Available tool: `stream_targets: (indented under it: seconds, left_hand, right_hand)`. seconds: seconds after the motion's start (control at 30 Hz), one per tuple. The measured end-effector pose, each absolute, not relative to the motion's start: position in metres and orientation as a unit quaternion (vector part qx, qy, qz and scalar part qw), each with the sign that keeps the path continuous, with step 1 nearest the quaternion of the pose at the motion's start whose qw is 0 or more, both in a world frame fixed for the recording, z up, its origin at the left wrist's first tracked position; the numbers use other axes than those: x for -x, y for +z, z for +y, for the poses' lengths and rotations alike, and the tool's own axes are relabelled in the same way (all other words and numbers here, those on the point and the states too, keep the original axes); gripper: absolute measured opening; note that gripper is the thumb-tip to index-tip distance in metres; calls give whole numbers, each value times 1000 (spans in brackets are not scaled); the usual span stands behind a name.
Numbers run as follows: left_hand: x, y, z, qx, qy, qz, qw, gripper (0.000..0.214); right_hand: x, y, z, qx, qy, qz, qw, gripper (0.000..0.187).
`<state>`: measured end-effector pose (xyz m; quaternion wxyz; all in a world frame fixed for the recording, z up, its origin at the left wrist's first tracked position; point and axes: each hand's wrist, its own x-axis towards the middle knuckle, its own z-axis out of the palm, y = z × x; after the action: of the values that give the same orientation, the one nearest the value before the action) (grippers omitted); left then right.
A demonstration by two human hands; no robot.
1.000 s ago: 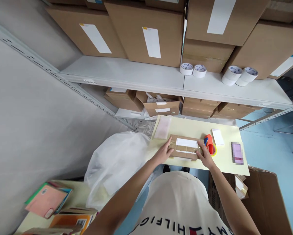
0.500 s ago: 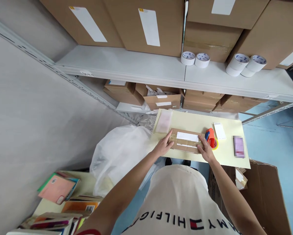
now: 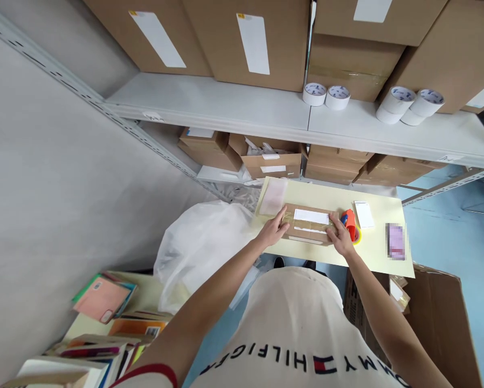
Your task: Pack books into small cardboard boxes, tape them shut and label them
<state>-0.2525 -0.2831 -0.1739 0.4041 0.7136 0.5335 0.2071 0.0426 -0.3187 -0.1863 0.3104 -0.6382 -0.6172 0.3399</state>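
Observation:
A taped cardboard box [image 3: 306, 236] with white labels on its top is held over the cream table [image 3: 298, 253], tilted slightly so its near side shows. My left hand [image 3: 273, 230] grips its left end, and my right hand [image 3: 339, 236] grips the right end, thumb on top. Right beside my right hand lies a red tape dispenser [image 3: 349, 222] with a yellow-rimmed roll. Behind the box's left end is a pale pinkish sheet [image 3: 273, 195]. A white label pad [image 3: 364, 214] and a blurred purple item [image 3: 396, 241] lie farther right.
Metal shelving [image 3: 234, 105] with large cartons and several white tape rolls [image 3: 338, 98] stands behind the table. To the left is a white plastic bag [image 3: 201, 242], with stacked books [image 3: 104, 293] nearer. An open carton [image 3: 436, 318] holding small parcels stands at lower right.
The box has tipped so that more of its near side shows, and both hands have moved with it. The camera view has shifted slightly.

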Motion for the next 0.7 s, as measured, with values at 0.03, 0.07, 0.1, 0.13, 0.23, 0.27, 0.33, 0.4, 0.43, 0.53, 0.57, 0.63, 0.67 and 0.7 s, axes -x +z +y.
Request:
stream_targets:
  seconds: [0.03, 0.07, 0.1, 0.13, 0.23, 0.27, 0.33, 0.4, 0.43, 0.53, 0.57, 0.63, 0.67, 0.7]
  left_hand:
    - [254, -175, -286, -716, 201, 533, 404, 70]
    - [254, -177, -288, -720, 199, 531, 400, 70]
    - [254, -178, -289, -725, 203, 531, 389, 70]
    - [253, -179, -289, -731, 211, 532, 370, 71]
    - [242, -179, -286, -742, 238, 559, 284, 75]
    - [238, -176, -285, -746, 237, 568, 252, 75]
    - [228, -169, -284, -771, 217, 566, 195, 73]
    - [218, -161, -284, -817, 175, 525, 160, 72]
    - [213, -157, -285, -840, 149, 500, 151, 73]
    - [204, -153, -286, -873, 89, 458, 145, 83]
    - [203, -153, -287, -874, 80, 458, 142, 85]
    - [201, -155, -287, -873, 75, 462, 136, 87]
    - [201, -156, -287, -872, 74, 465, 133, 86]
    - [201, -157, -287, -871, 74, 467, 131, 85]
  right_hand:
    - [-42, -187, -323, 636, 343, -617, 313, 59]
    - [-42, -187, -325, 633, 345, -617, 315, 60]
    - [-41, -187, -326, 631, 346, -618, 317, 60]
    - [-41, -187, -326, 630, 344, -619, 319, 61]
    - [-38, -187, -320, 635, 338, -619, 316, 62]
    - [-37, -187, -318, 638, 338, -617, 313, 62]
    - [-37, -189, -316, 638, 341, -615, 313, 63]
    - [-40, -194, -316, 631, 344, -614, 325, 64]
    - [-44, -197, -316, 633, 341, -605, 340, 65]
    - [-64, -213, -316, 697, 318, -510, 391, 68]
    - [-72, -220, -315, 730, 308, -468, 392, 71]
    - [-84, -234, -311, 778, 290, -421, 366, 75]
    - [-88, -242, -309, 786, 287, -426, 344, 77]
    - [-89, -249, -306, 781, 284, -453, 323, 80]
